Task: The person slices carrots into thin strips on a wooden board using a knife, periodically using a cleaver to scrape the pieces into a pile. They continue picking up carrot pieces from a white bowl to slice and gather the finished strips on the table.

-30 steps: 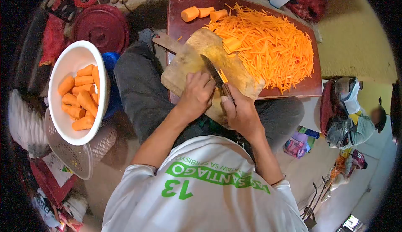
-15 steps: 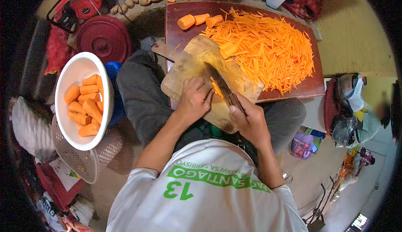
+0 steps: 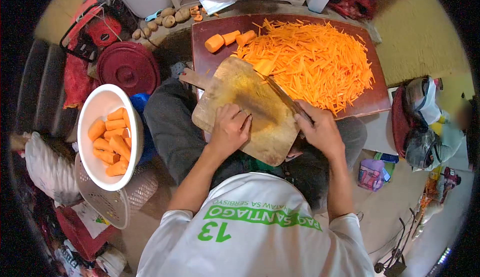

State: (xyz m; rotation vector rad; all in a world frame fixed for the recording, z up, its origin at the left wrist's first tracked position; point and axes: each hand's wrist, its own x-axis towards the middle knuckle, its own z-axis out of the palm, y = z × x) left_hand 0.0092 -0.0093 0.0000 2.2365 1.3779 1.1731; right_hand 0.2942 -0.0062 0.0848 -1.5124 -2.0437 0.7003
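bowl [image 3: 102, 108]: white, sitting far left on a mesh basket [image 3: 107, 202], holding peeled carrot chunks [image 3: 112, 142].
red lid [image 3: 128, 68]: lying above the bowl, beside a red net bag [image 3: 76, 79].
small potatoes [image 3: 167, 18]: sitting in a row at top, left of the surface.
left hand [image 3: 229, 129]: I'm resting it on the near-left part of the cutting board, fingers curled loosely, holding nothing that I can see.
cutting board [image 3: 250, 107]: round, wooden, lying tilted across my lap and the near edge of the surface; its handle is pointing up-left. Top is looking bare where it shows.
knife [image 3: 282, 97]: blade is lying across the board's right edge, tip pointing up-left toward the pile.
right hand [image 3: 320, 129]: I'm closing it around the knife handle at the board's right edge.
carrot piece [image 3: 263, 67]: sitting at the board's far edge, just beside the blade tip, touching the pile.
surface [image 3: 210, 69]: dark red-brown, lying beyond the board.
whole carrot pieces [image 3: 227, 39]: three lying at the surface's top left.
carrot strips [image 3: 310, 62]: big pile covering most of the surface, right of the board.
other person [image 3: 442, 132]: sitting far right, well apart from me.
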